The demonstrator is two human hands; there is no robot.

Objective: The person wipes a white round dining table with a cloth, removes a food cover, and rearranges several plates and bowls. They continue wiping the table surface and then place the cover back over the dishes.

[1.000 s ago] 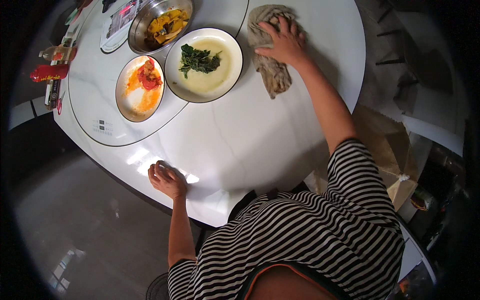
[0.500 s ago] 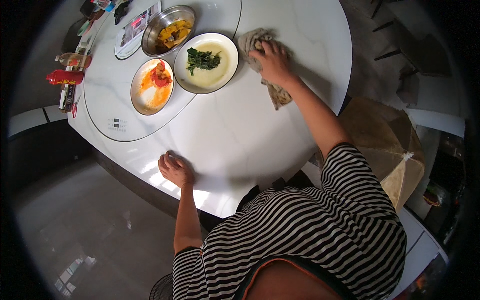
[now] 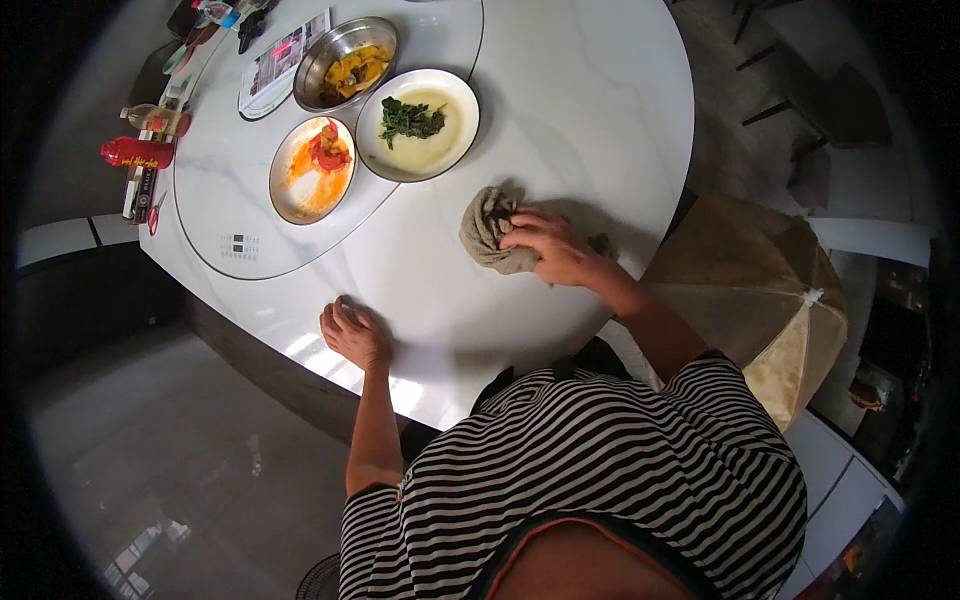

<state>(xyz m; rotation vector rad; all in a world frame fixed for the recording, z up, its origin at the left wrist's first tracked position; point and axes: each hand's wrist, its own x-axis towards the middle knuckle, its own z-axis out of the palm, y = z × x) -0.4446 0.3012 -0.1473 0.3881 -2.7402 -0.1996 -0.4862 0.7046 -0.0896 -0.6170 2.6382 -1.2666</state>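
Note:
A crumpled grey-brown cleaning cloth [image 3: 488,235] lies bunched on the white marbled table [image 3: 430,290]. My right hand [image 3: 556,246] grips its right side, fingers pressed into the folds and the palm over it. Part of the cloth is hidden under that hand. Close to the table's front edge rests my left hand [image 3: 354,335], its fingers loosely bent and a little apart, holding nothing. Beyond the cloth is a white plate with a dark rim [image 3: 462,130], bearing cooked leafy greens [image 3: 408,118].
Left of the greens stand a plate with red food and sauce [image 3: 290,205] and a steel bowl [image 3: 312,70] holding yellow food. Bottles, including a red one [image 3: 137,152], and red-handled scissors [image 3: 155,213] line the left side. A tan-covered stool [image 3: 745,270] adjoins the right edge.
My right hand has drawn the cloth toward me and slightly left, away from the greens plate. The cloth, spread longer before, is now bunched up. My left hand stays in place.

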